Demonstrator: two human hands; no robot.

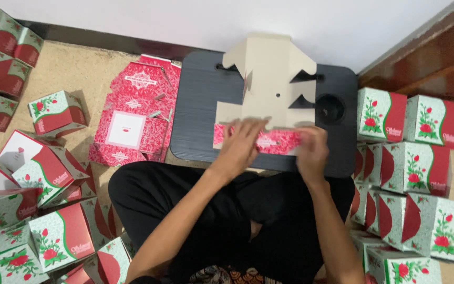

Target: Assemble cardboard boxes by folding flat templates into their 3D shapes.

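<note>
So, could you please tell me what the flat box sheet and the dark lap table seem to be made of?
The box sheet looks like thin printed cardboard: its plain beige inner face is matte, with die-cut flaps, and the folded edge under the left hand and right hand shows red print. The lap table seems to be dark board or plastic with a faint wood-grain finish; which one is unclear.

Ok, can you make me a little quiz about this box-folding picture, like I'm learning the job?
1. True or false: both hands press on the flat cardboard box blank lying on the black lap table.
2. Which part of the blank do the left hand and right hand fold? A) the far plain flap B) the near red patterned flap
3. Fill in: the stack of flat red blanks lies on the floor to the person's ____.

Key: 1 true; 2 B; 3 left. Finished rose-printed boxes sit on both sides.
</note>
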